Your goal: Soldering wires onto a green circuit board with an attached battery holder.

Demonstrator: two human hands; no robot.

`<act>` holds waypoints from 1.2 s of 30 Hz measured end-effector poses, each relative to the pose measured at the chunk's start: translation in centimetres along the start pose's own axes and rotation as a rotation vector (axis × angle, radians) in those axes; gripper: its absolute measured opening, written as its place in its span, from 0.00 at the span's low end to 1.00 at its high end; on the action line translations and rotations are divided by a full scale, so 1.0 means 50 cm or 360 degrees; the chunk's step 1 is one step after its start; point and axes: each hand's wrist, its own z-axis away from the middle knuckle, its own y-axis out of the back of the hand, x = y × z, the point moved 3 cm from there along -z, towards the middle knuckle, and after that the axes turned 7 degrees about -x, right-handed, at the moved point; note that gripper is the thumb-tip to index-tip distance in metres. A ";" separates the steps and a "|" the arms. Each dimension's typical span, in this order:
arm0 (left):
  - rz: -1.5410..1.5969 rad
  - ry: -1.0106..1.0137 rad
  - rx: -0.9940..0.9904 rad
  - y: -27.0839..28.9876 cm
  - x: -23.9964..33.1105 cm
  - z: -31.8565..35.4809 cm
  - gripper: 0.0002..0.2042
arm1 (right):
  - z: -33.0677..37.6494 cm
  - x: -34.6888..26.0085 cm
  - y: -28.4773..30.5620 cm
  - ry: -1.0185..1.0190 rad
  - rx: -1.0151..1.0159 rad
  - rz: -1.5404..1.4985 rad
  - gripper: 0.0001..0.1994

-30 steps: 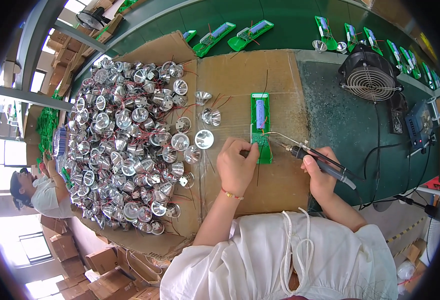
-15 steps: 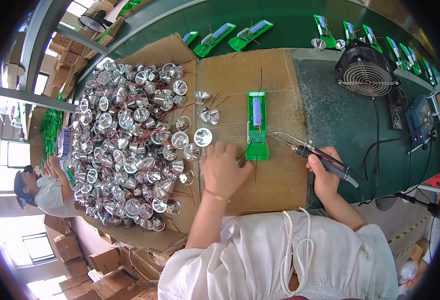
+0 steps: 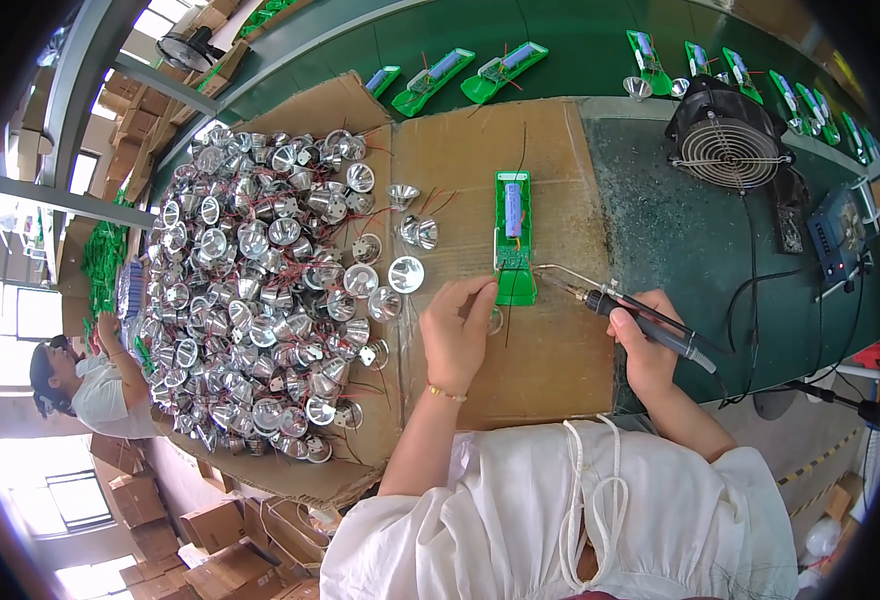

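A green plastic housing lies upright in front of me on the cardboard, with a blue cylindrical battery and a small circuit board in it. My left hand is closed in a pinch at the board's lower left edge; whatever is between the fingertips is too small to make out. Beside that hand, a reflector cup is partly hidden. My right hand grips a soldering iron with a thin metal feed tube on it. The iron's tip points at the board's right side.
A large heap of silvery reflector cups with red wires covers the left side. Several more housings line the green bench at the back. A fan and a blue soldering station stand right. Another person works far left.
My left hand has moved right and slightly up, from beside the loose cups to the board's edge, its fingers now pinched. The housing has shifted slightly away from me. My right hand has hardly moved.
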 end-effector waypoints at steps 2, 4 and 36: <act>0.0094 0.0133 0.0005 -0.005 -0.015 -0.006 0.04 | -0.004 -0.004 -0.010 0.0044 -0.0012 0.0054 0.07; -0.0107 -0.0030 0.0007 -0.009 -0.013 -0.013 0.05 | -0.013 -0.009 -0.020 0.0089 -0.0026 0.0111 0.07; -0.0198 -0.0058 -0.0267 -0.014 -0.018 -0.046 0.06 | 0.001 0.009 0.034 0.0080 0.0188 0.0059 0.08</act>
